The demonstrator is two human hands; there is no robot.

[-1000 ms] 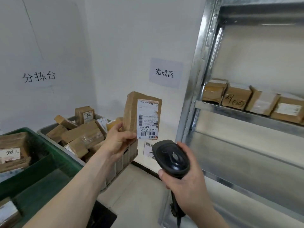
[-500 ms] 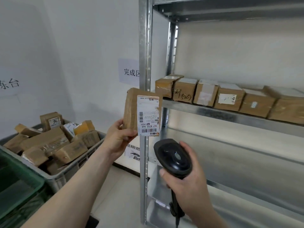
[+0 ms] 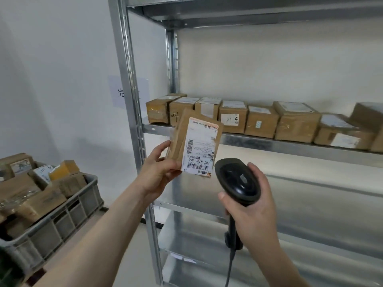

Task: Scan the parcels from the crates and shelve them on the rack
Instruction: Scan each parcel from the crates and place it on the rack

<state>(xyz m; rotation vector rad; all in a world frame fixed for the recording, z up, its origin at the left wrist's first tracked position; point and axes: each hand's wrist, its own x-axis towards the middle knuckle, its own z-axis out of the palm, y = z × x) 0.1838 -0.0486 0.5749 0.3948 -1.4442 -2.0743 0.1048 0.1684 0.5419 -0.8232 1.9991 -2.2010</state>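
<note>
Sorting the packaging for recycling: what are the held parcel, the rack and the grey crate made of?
Parcel: brown cardboard under glossy tape, paper label. Rack: metal, likely galvanized steel, with a dull silver sheen. Crate: apparently moulded plastic, matte, ribbed walls.

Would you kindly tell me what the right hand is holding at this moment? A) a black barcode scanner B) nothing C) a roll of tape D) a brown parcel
A: the right hand grips the handle of the black barcode scanner, while the left hand holds up the labelled parcel.
</note>
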